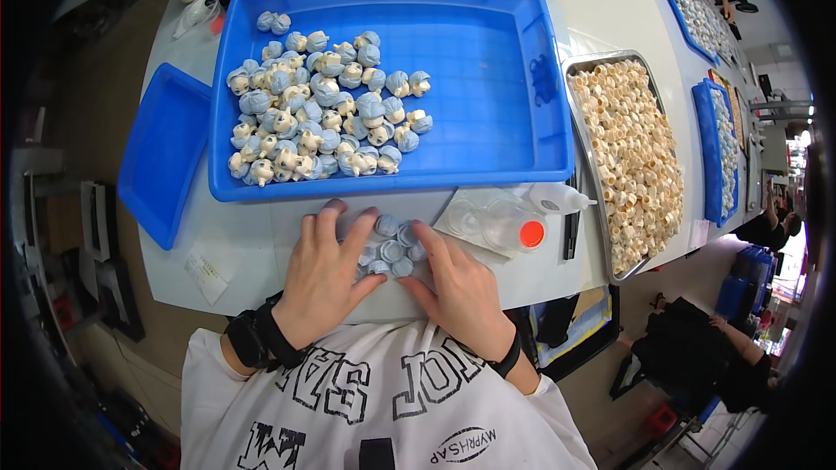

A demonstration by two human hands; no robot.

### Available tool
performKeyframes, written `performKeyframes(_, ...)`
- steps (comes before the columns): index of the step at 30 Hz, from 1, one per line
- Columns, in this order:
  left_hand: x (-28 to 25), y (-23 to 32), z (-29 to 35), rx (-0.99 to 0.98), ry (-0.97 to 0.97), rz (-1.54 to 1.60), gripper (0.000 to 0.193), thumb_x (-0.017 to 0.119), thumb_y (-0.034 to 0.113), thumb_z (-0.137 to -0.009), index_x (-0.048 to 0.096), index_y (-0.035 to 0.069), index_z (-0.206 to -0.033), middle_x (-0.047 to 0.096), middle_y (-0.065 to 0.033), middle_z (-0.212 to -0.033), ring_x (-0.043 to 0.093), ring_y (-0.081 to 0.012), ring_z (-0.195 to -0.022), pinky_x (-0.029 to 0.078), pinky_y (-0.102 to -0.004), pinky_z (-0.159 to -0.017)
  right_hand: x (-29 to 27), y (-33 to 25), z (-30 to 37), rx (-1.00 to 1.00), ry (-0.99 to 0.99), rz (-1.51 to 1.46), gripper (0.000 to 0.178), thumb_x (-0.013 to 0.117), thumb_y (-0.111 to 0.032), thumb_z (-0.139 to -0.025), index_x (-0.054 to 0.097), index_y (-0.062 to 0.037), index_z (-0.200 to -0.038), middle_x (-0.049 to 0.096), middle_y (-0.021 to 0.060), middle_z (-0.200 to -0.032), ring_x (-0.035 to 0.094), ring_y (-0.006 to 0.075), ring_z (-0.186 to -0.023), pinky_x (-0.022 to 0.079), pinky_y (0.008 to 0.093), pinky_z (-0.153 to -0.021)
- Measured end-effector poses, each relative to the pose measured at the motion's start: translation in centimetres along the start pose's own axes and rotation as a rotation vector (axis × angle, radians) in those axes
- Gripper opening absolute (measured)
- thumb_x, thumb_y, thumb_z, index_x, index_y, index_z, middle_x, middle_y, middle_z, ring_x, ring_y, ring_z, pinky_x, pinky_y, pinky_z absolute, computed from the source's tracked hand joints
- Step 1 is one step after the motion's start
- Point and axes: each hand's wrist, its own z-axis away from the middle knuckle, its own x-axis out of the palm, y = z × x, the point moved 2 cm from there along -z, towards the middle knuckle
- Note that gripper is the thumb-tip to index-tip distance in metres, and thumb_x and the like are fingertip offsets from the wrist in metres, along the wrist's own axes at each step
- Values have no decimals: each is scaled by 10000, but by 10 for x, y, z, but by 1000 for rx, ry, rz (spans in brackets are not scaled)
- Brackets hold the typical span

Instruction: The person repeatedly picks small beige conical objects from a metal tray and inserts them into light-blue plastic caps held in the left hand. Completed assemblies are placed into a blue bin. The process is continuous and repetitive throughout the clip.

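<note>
A cluster of small light-blue cup-shaped pieces (pixel 392 252) lies on the white table close to its front edge. My left hand (pixel 326 261) curves around the left side of this cluster, fingers apart, with its fingertips and thumb at the outer pieces. On the opposite side, my right hand (pixel 461 287) rests with index finger and thumb spread, touching or nearly touching the pieces. Neither hand is closed on a piece. Beyond them stands a large blue tray (pixel 470 52), its left half covered with doll heads (pixel 326 113) that have cream faces and light-blue hair.
A metal tray (pixel 616 278) full of cream cup-shaped parts (pixel 627 157) stands at right. Nearer are a clear bottle with a red cap (pixel 532 234), a white squeeze bottle (pixel 557 198) and a black pen (pixel 570 235). A smaller blue tray (pixel 165 157) leans at left.
</note>
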Motion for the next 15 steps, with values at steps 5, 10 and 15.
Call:
performKeyframes(5, -18, -1, 14, -64, -65, -13, 780, 785, 187, -585, 385, 82, -1246, 332, -192, -1194, 440, -375, -1006, 438, -417, -813, 0, 2, 1, 22, 13, -3, 604, 684, -148, -697, 420, -44, -1230, 550, 95, -835, 578, 253, -683, 470, 335, -559)
performKeyframes(10, -10, -15, 21, -67, -61, 50, 831, 797, 171, -561, 357, 76, -1259, 324, -203, -1189, 523, -408, -908, 471, -423, -735, -4, -10, 0, -107, 39, 6, 568, 683, -138, -686, 451, -43, -1196, 544, 83, -833, 577, 230, -681, 461, 313, -539)
performKeyframes(15, -23, -12, 25, -92, -150, 123, 798, 767, 115, -597, 335, 81, -1268, 326, -200, -1182, 555, -411, -810, 481, -433, -673, 2, -25, -11, -191, -96, 132, 490, 647, -130, -703, 482, -28, -1153, 519, 59, -818, 572, 195, -677, 460, 296, -515)
